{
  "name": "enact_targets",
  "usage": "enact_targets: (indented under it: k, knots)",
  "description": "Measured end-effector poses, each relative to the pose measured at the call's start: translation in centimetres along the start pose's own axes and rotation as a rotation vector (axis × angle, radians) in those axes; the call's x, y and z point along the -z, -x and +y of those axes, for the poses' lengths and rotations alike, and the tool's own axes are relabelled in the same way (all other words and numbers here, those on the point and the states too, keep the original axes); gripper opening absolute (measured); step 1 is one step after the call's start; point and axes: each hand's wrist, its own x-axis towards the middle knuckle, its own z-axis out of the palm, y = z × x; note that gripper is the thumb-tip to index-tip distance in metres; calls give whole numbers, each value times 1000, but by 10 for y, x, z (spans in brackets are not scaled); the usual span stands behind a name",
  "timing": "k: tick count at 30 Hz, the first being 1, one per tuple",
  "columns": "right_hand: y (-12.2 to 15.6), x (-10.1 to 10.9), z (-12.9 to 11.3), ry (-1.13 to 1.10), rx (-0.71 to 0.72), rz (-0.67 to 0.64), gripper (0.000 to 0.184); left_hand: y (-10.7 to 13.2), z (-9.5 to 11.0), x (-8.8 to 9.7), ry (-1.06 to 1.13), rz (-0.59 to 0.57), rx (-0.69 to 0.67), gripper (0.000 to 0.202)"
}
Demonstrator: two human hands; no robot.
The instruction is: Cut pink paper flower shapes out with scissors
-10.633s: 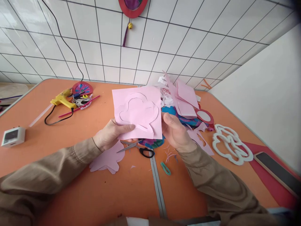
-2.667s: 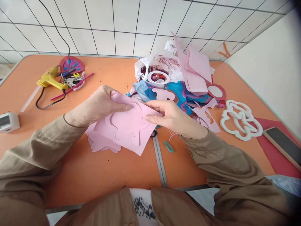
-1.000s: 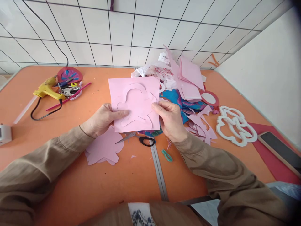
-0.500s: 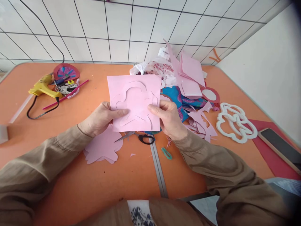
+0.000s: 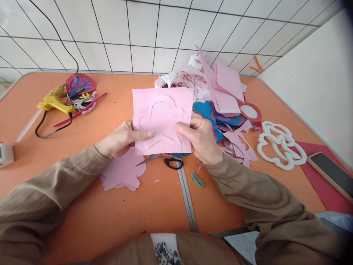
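Note:
A square pink sheet (image 5: 162, 114) is held up above the table, with a curvy pink cut-out shape lying flat against its front. My left hand (image 5: 125, 138) grips its left side, thumb on the front and fingers hidden behind. On the opposite edge, my right hand (image 5: 201, 138) pinches it the same way, thumb pressing the shape. Below the sheet lie black-handled scissors (image 5: 173, 163), their blades resting over a stack of pink cut-outs (image 5: 121, 173). A small teal clip (image 5: 197, 180) sits right of the table's metal seam.
At the left are a yellow glue gun (image 5: 56, 101), keys (image 5: 81, 102) and a pink stick (image 5: 95, 105). Pink scraps (image 5: 239, 143), a plastic bag (image 5: 190, 81) and folded pink sheets (image 5: 227, 86) crowd the back right. Beyond are white outline shapes (image 5: 281, 145) and a phone (image 5: 333, 171).
The pink shape now lies flatter against the sheet. Both hands keep their hold, and the whole view has shifted slightly.

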Motion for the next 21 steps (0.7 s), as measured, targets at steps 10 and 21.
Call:
enact_targets:
  k: [10, 21]
  knots:
    - [4, -1, -9, 142, 91, 25, 31, -2, -3, -7, 79, 13, 12, 26]
    - [4, 2, -11, 61, 88, -71, 28, -4, -6, -5, 83, -3, -18, 28]
